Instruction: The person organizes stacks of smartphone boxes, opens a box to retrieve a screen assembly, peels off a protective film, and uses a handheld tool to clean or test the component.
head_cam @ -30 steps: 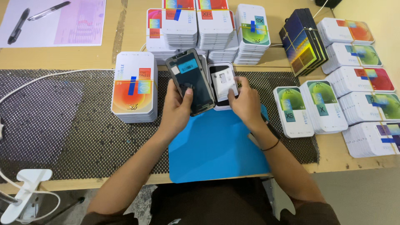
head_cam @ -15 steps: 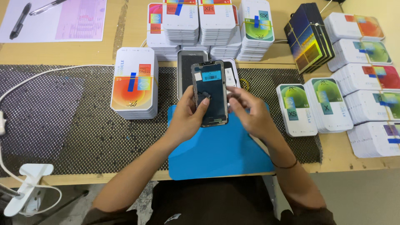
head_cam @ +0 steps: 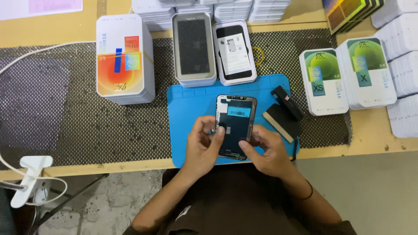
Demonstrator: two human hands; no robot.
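- Both hands clamped on a black rectangular phone screen panel (head_cam: 235, 126), held over the blue rubber work mat (head_cam: 191, 104) at the table's near edge.
- Left hand (head_cam: 204, 148) grips the panel's left edge, thumb on its face.
- Right hand (head_cam: 265, 150) pinches the lower right edge.
- Small black tester box with tan pad (head_cam: 283, 115) lies just right of the panel.
- Two open white trays (head_cam: 213, 50) sit beyond the mat.

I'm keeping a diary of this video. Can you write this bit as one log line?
left hand: holds phone screen | right hand: holds same screen | under: blue mat | behind: two open boxes
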